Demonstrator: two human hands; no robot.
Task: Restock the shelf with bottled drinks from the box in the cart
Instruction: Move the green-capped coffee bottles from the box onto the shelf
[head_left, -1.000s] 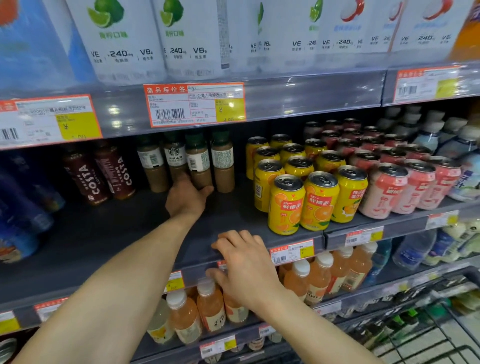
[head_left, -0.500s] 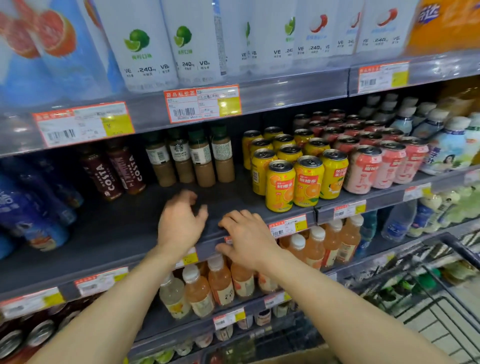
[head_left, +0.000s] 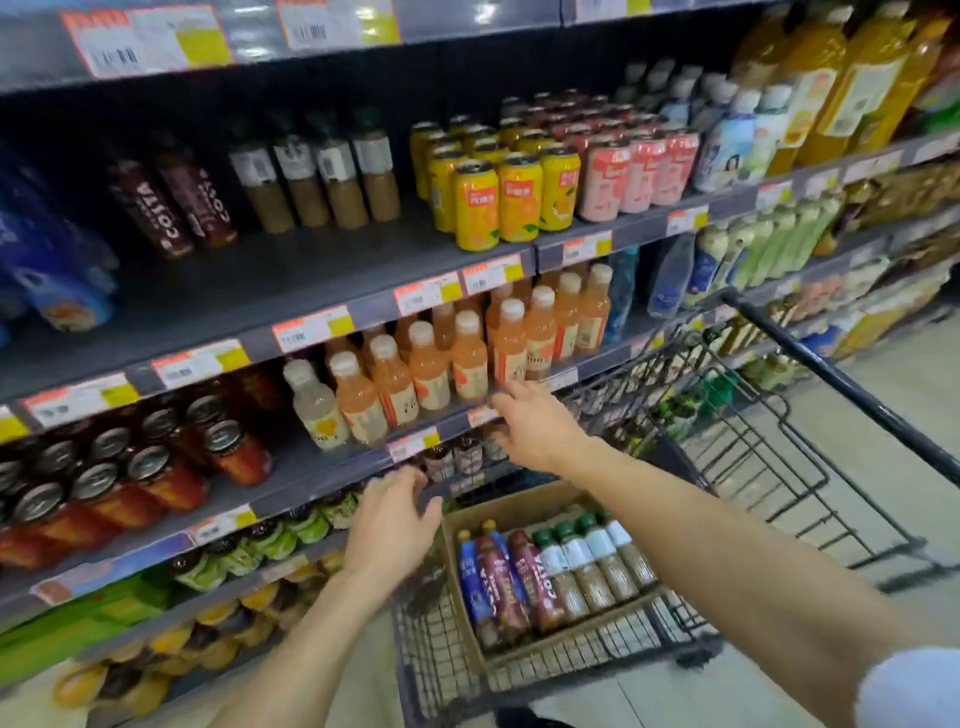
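A cardboard box (head_left: 524, 501) sits in a black wire cart (head_left: 769, 457) at the lower right. It holds bottled drinks lying side by side: a blue bottle (head_left: 474, 577), dark Costa bottles (head_left: 524, 577) and green-capped coffee bottles (head_left: 587, 566). My left hand (head_left: 389, 525) hovers open just left of the box, holding nothing. Above the box's far edge my right hand (head_left: 540, 428) is open and empty, near the lower shelf lip. On the grey shelf (head_left: 249, 296) stand matching Costa bottles (head_left: 171, 202) and coffee bottles (head_left: 317, 176), with bare space in front of them.
Yellow cans (head_left: 498, 197) and pink cans (head_left: 634, 171) fill the same shelf to the right. Orange juice bottles (head_left: 452, 353) stand one level below, red cans (head_left: 130, 467) to their left. The cart handle (head_left: 852, 395) crosses the right side.
Both hands have come down off the upper shelf toward the cart, and my view has tilted down so that the box of bottles now shows.
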